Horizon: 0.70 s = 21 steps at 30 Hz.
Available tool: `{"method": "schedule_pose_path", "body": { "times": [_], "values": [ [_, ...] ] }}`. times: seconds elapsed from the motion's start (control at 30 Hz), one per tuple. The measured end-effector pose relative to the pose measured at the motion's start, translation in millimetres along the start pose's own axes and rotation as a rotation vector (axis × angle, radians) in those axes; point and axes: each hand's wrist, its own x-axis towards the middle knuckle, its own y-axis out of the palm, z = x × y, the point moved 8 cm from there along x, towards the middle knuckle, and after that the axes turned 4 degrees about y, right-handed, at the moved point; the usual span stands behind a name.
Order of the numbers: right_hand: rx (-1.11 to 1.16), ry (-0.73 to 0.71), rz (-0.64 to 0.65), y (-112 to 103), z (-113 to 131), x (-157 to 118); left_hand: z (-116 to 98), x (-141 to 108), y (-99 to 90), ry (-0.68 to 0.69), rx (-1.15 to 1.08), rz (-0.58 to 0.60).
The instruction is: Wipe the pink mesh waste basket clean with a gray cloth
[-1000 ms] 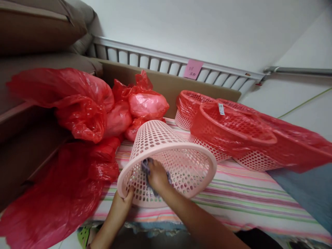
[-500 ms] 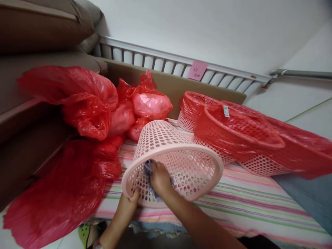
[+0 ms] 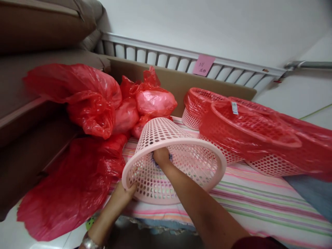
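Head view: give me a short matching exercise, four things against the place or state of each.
Things:
1. left hand
2. right hand
3. bare pink basket
4. pink note

Places or states:
A. on the white slatted rail
B. inside a basket, with a bunched cloth
C. tipped on its side on the striped sheet
D. holding a rim

Pairs: 1-D, 2-B, 3-C, 4-A
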Motion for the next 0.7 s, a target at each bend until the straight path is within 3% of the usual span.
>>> {"method": "schedule_pose_path", "body": {
  "times": [0.17, 0.37, 0.47, 0.57, 0.7],
  "values": [
    [-0.094, 0.014, 0.043, -10, 0, -44, 1, -7, 15.8, 0.072, -0.04, 0.101],
    [-0.15, -0.066, 0.155, -10, -7, -172, 25, -21, 38.8, 0.068, -0.128, 0.139],
    [-0.125, -0.058, 0.192, -11, -14, -210, 31, -23, 51.6, 0.073, -0.157, 0.179],
    [-0.145, -0.017, 0.157, -14, -17, -194, 34, -19, 57.2, 0.091, -0.155, 0.16],
    [-0.178, 0.011, 0.054, -13, -13, -118, 37, -14, 54.2, 0.063, -0.12, 0.084]
  ]
}}
